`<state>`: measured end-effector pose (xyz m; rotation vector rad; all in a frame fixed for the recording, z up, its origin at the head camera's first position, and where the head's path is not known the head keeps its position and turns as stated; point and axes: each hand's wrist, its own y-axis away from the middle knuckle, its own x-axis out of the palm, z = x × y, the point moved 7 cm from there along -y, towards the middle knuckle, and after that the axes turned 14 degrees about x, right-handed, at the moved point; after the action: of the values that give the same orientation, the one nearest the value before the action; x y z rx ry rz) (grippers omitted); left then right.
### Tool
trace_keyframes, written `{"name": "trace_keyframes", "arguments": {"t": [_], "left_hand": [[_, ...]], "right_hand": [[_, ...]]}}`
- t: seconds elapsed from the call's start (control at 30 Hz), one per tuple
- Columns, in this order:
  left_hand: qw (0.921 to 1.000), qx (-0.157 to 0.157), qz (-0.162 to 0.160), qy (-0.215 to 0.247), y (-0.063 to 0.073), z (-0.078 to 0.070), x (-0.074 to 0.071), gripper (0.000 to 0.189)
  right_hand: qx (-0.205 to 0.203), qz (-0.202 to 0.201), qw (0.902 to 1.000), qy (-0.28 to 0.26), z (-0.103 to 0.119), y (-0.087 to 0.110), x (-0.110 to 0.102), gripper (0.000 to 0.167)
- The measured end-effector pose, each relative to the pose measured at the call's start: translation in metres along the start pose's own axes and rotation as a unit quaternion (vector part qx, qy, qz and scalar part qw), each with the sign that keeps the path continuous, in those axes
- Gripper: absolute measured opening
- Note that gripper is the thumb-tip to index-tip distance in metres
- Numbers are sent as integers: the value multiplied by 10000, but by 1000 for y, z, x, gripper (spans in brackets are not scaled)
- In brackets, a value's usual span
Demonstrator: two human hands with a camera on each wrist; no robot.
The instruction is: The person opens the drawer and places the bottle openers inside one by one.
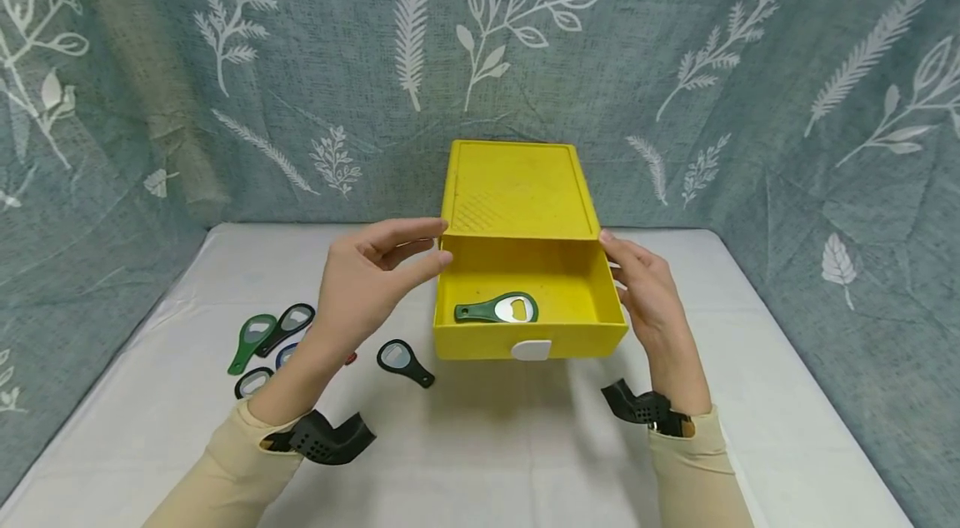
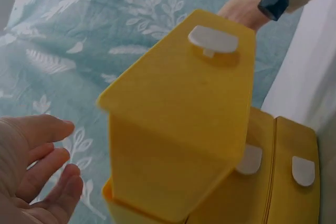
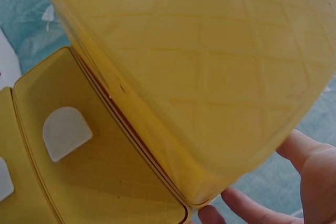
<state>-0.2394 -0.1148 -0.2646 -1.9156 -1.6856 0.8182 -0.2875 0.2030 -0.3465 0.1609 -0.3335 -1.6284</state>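
A yellow drawer (image 1: 585, 295) with a white tab handle (image 1: 531, 351) stands pulled out of a yellow drawer cabinet (image 1: 517, 186). Inside it lies a bottle opener (image 1: 495, 309) with a green handle and a metal head. My left hand (image 1: 360, 278) is beside the drawer's left side, thumb and fingers apart. In the left wrist view that hand (image 2: 39, 174) holds nothing, with a gap between it and the drawer. At the right, my right hand (image 1: 648, 291) touches the cabinet's corner with its fingertips. The right wrist view shows its fingers (image 3: 252, 208) loosely extended by the cabinet's lower corner.
A black bottle opener (image 1: 405, 362) lies on the white-covered table, left of the drawer. Several more, including a green one (image 1: 251, 341) and a black one (image 1: 288, 326), lie farther left, partly behind my left forearm. Patterned cloth (image 1: 337, 53) hangs behind. Lower drawers with white tabs (image 2: 303, 171) are closed.
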Motion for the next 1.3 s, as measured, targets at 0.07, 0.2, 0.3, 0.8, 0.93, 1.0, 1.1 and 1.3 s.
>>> {"name": "trace_keyframes", "arguments": {"t": [0.07,0.2,0.3,0.8,0.93,1.0,1.1,1.3], "left_hand": [[9997,-54,-215,-32,6,2,-11,33],[9972,-527,-451,-278,27,16,-34,33],[9952,-867,-122,-448,46,31,-43,33],[9791,-1899,728,58,113,118,-47,43],[9781,-2006,534,-117,124,124,-52,43],[9771,-2065,501,-146,126,126,-53,46],[9751,-2147,530,-188,128,128,-53,52],[9749,-2057,735,-435,130,134,-51,63]], "right_hand": [[-16,2,10000,-24,1,0,0,65],[-48,11,10000,-48,1,1,-1,64],[-65,17,10000,-47,2,1,-1,63],[-15,-47,10000,52,3,1,-3,67],[-34,13,10000,14,2,2,0,66],[-45,-6,10000,14,1,2,0,66],[-70,-27,10000,19,1,2,1,65],[-99,7,9999,31,1,2,1,65]]}}
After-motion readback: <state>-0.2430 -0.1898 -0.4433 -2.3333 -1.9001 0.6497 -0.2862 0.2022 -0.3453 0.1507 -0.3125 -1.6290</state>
